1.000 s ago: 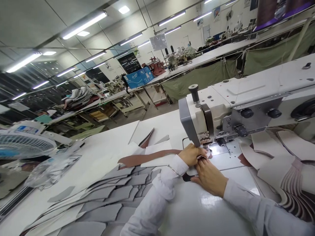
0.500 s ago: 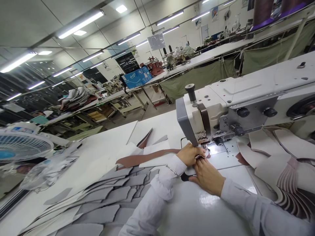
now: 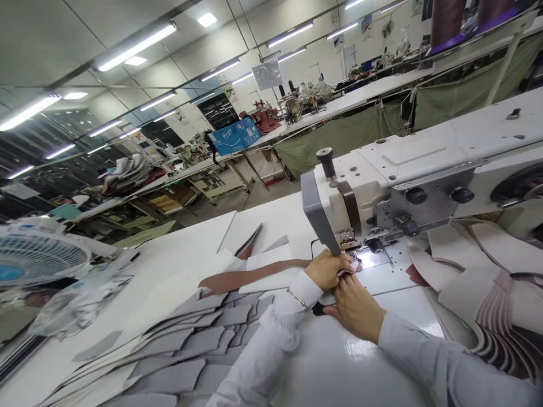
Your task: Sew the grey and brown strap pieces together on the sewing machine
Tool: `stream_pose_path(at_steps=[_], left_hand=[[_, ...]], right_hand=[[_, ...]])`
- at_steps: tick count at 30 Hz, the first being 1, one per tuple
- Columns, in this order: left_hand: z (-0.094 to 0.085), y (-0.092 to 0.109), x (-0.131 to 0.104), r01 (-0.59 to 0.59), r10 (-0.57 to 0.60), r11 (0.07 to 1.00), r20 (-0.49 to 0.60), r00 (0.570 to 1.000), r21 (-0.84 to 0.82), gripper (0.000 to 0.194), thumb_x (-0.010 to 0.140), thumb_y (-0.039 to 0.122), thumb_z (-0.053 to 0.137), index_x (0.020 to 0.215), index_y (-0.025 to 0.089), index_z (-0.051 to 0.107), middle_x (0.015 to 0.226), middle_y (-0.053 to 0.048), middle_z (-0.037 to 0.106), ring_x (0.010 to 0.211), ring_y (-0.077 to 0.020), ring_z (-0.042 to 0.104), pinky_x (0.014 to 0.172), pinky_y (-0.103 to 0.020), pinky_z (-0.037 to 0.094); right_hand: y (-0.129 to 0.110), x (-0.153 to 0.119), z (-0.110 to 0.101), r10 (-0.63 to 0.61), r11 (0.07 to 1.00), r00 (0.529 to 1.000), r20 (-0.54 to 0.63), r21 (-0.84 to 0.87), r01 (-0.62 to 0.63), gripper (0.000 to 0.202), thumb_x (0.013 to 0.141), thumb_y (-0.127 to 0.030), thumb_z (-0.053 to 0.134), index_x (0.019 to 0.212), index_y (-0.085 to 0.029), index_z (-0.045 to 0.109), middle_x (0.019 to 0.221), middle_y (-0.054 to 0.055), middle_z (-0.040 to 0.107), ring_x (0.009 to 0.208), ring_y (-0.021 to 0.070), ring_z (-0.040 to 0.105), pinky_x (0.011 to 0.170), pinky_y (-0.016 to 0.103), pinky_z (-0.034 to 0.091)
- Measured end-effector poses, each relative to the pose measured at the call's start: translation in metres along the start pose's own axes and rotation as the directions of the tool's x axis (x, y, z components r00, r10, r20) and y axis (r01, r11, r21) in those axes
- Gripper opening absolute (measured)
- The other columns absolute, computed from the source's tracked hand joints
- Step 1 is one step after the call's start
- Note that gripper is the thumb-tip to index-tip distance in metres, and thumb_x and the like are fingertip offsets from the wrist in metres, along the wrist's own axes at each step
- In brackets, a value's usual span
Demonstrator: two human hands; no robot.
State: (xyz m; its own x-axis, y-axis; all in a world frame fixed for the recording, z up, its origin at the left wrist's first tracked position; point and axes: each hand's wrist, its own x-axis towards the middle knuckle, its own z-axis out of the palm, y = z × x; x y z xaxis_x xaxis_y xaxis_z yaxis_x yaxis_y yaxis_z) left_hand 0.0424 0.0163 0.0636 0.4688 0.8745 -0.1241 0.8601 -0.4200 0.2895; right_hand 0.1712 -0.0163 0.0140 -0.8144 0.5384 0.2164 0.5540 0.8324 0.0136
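A white sewing machine [image 3: 352,203] stands over the table, its lit needle area [image 3: 356,258] just beyond my hands. My left hand [image 3: 328,270] is closed with the fingers curled, pinching the folded edge of a brown, light-backed material piece [image 3: 359,265] beside the presser foot. Right up against it, my right hand [image 3: 358,306] has its fingers together on the same work, with the thumb against a dark edge [image 3: 318,308]. Most of the piece is hidden under both hands. A long brown strip [image 3: 250,276] extends leftward from behind my left hand.
Overlapping grey cut pieces [image 3: 178,345] cover the table's left front. More pale and brown pieces [image 3: 500,282] are stacked right of the machine. A blue fan [image 3: 42,251] and a clear plastic bag [image 3: 72,308] sit at the far left. Behind are workbenches and a blue box [image 3: 235,137].
Both hands stay at the needle with almost the same hold; the piece shifts only slightly, if at all. The whole view has moved a little.
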Motion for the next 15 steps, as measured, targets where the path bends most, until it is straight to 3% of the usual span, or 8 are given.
stream_pose_path(at_steps=[8, 15], left_hand=[[-0.0038, 0.0096, -0.0007, 0.028, -0.031, 0.999, 0.062, 0.998, 0.035, 0.036, 0.071, 0.005, 0.05, 0.096, 0.024, 0.067, 0.118, 0.001, 0.059, 0.106, -0.019, 0.055, 0.092, -0.032, 0.041], [-0.0055, 0.0099, 0.0009, 0.039, -0.042, 0.998, 0.053, 0.998, 0.049, 0.035, 0.072, 0.006, 0.05, 0.097, 0.025, 0.067, 0.12, 0.001, 0.058, 0.111, -0.0199, 0.051, 0.097, -0.035, 0.037]], right_hand=[[-0.0073, -0.0023, -0.0033, 0.026, 1.0, 0.999, 0.031, 0.003, -0.026, 0.063, 0.083, -0.055, 0.045, 0.104, 0.002, 0.063, 0.101, 0.027, 0.059, 0.106, 0.037, 0.046, 0.093, 0.048, 0.031], [-0.0049, 0.0016, -0.0036, 0.031, 1.0, 0.998, 0.049, -0.002, -0.031, 0.065, 0.083, -0.056, 0.045, 0.102, 0.004, 0.063, 0.098, 0.028, 0.059, 0.104, 0.0363, 0.048, 0.094, 0.047, 0.031]])
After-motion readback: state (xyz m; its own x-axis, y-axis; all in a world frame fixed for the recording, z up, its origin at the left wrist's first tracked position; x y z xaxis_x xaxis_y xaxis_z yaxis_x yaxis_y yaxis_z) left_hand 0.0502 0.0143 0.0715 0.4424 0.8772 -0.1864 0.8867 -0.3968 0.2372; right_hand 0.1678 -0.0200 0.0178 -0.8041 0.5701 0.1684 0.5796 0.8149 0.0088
